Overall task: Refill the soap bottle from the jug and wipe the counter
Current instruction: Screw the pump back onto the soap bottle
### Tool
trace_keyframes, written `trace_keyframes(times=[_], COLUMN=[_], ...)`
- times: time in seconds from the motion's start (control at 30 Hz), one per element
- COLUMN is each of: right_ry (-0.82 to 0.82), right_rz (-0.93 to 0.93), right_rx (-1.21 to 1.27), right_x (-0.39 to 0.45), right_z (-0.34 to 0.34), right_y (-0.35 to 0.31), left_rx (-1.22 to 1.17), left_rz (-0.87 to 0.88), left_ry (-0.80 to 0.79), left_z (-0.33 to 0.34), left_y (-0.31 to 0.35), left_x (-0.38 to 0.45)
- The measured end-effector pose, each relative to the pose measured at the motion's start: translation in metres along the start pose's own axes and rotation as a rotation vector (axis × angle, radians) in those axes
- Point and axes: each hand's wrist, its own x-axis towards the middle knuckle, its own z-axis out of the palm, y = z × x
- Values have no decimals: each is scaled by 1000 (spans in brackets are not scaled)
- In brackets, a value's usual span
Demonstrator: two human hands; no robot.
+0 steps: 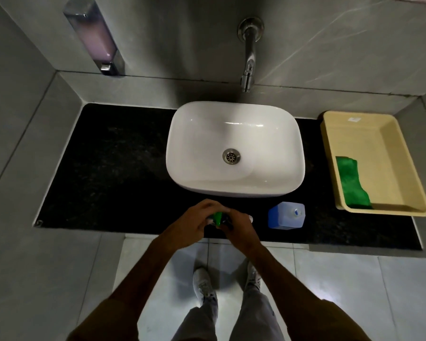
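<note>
Two hands, left hand (191,223) and right hand (239,226), both wrapped around one green soap bottle (217,217), one blue jug (286,215) just beside, one green cloth (352,183) in one yellow tray (403,168), one white basin (234,147) behind.

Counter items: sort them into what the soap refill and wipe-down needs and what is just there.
Needed: soap bottle held in left hand and right hand; jug; green cloth; counter.

Just there: basin; tap; wall dispenser; tray.
</note>
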Motion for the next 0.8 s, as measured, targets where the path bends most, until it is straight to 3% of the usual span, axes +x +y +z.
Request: trace_keyframes(times=[0.23,0.43,0.8], right_ry=[5,-24,-70], right_rz=[-7,-75,-100], right_rx=[-23,-17,-113], right_x=[9,42,79], right_z=[20,68,101], right_y=[-13,-66,-90], left_rx=[-156,-156,-183], left_rz=[-345,-419,-538], left_ry=[275,571,614], left_z=[20,-4,-27], left_y=[-21,-52,-85], left_x=[-45,-64,-69])
